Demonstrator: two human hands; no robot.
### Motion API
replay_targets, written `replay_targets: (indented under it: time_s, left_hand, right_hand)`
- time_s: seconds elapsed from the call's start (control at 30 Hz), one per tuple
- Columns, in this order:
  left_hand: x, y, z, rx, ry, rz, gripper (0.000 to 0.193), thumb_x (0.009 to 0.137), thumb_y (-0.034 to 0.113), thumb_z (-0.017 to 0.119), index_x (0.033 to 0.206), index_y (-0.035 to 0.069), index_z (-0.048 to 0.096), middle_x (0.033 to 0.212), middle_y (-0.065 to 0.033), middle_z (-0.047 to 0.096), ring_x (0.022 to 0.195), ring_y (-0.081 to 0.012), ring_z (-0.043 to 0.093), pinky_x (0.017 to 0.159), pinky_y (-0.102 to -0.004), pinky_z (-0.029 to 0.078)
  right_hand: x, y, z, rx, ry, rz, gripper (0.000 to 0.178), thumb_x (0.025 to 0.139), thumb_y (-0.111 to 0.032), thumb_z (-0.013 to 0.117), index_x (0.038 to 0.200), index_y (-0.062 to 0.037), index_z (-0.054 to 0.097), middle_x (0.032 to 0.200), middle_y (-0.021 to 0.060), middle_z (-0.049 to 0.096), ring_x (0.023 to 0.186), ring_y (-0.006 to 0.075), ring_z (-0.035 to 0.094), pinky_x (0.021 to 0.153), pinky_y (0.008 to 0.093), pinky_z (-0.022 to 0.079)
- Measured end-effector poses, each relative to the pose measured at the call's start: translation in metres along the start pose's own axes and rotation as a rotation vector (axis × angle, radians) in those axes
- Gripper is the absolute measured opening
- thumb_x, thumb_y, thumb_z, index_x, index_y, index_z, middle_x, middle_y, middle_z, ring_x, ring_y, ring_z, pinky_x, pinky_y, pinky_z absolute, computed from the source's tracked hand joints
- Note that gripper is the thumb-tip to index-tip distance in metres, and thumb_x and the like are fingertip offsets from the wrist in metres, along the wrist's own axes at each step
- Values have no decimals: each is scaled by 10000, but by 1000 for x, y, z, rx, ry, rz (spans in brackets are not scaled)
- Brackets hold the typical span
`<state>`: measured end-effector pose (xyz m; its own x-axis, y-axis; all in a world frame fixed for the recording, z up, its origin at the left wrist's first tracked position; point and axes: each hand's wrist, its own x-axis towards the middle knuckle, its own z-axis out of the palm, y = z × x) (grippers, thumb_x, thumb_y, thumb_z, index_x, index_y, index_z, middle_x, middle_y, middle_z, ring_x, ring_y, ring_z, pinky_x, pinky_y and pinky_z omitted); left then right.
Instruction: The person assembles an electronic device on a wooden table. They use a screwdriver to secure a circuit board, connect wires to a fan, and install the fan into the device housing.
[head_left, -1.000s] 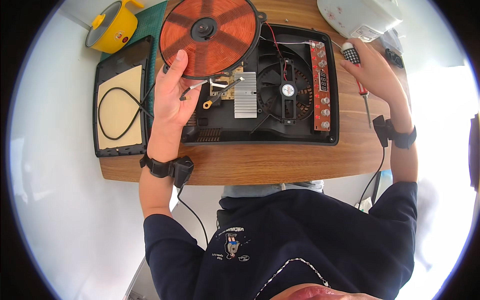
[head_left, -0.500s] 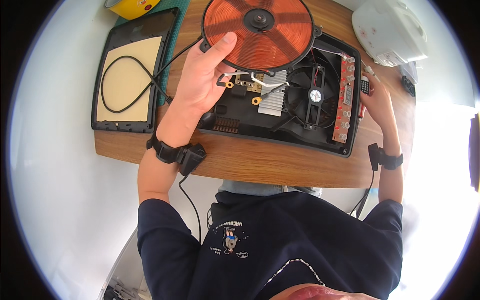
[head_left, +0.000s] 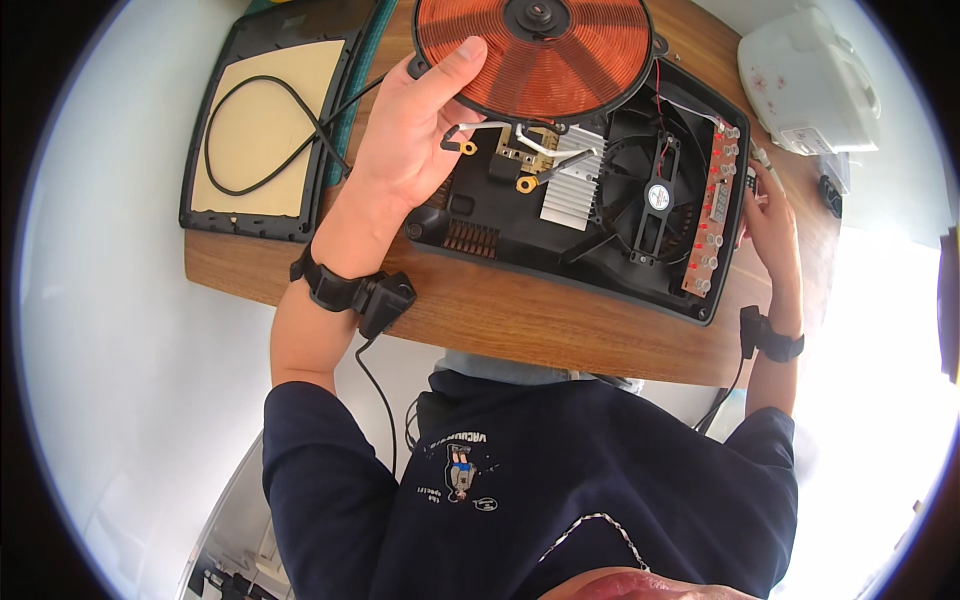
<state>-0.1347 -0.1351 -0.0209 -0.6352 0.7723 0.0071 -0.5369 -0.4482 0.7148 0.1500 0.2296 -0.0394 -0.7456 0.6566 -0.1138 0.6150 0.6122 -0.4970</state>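
left hand further under copper coil

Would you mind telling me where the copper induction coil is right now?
In the head view the copper induction coil sits top centre, held at its edge by the left hand, above the open black cooker housing.

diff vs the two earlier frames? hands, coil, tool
The right hand came down from the table's far right corner to the open cooker base's right edge, by the red control board; the red-handled screwdriver it held is no longer visible. The left hand keeps holding the copper coil tilted up. Lid panel and white appliance unchanged.
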Motion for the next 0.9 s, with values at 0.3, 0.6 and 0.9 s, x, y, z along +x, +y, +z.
replay_targets:
  time_s: [0.3,0.6,0.9]
  left_hand:
    - [0,-3,-8,-31,-33,-47,283,1083,226,668,1324,77,667,1213,-57,762,1028,-177,776,715,-247,629]
    - [1,-6,-10,-26,-59,-23,289,1088,215,658,1330,57,669,1258,-76,758,1099,-207,763,932,-349,631]
    - [1,-3,-10,31,-63,-31,325,1075,180,664,1372,50,648,1286,-70,740,1111,-202,753,915,-357,632]
  right_hand:
    - [-9,-2,-15,108,-60,74,560,1090,-367,643,1572,-106,527,1024,86,715,686,126,692,582,287,562]
    - [-16,-16,-23,-125,3,-20,596,1053,-409,670,1560,-119,549,1041,100,741,791,183,713,784,371,552]
    - [-20,-40,-27,-99,198,-168,451,1029,-271,723,1451,-122,663,1008,64,730,758,140,647,751,320,537]
